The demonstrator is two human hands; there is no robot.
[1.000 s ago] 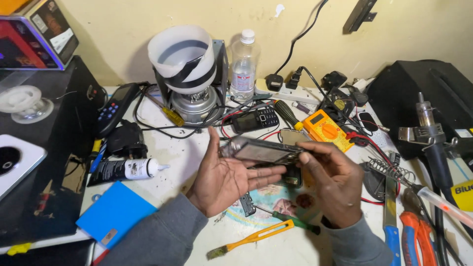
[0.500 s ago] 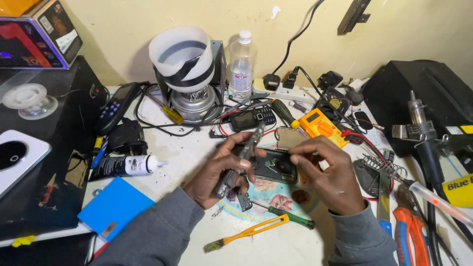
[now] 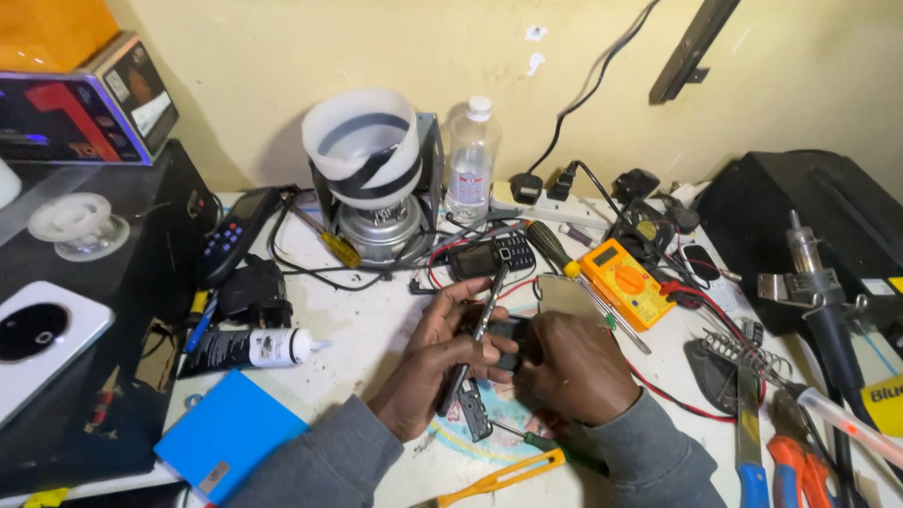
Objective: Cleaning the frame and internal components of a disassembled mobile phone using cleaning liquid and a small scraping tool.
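Head view, bench (image 3: pixel 376 329): cluttered with tools, a multimeter (image 3: pixel 624 280), a keypad phone (image 3: pixel 491 255), a glue tube (image 3: pixel 246 348). Left hand (image 3: pixel 442 362): fingers closed on a thin phone panel (image 3: pixel 478 334), held edge-on mid-bench. Right hand (image 3: pixel 574 367): fingers curled over a dark phone body (image 3: pixel 508 331). Progress: panel looks detached; body apparently open, work unfinished. Hidden: most of the body; right fingertips; whether the parts touch

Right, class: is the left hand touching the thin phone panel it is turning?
Touching. The head view shows the left hand with its fingers wrapped around the thin phone panel.
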